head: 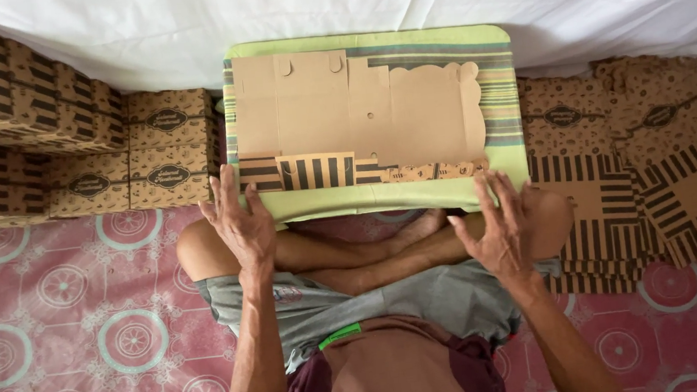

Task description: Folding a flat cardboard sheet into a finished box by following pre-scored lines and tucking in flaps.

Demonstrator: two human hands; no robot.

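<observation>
Brown flat die-cut cardboard box blank (358,114) is lying on the green striped lap board (500,105); left hand (240,223) and right hand (496,229) are resting spread, empty, at the board's near edge, seemingly positioning it before folding.

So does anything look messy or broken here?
Nothing looks broken. The flat cardboard sheet lies straight on the green lap table, with both hands at its near edge. Only the flat box pile on the right is fanned out crookedly; the folded boxes are stacked neatly.
</observation>
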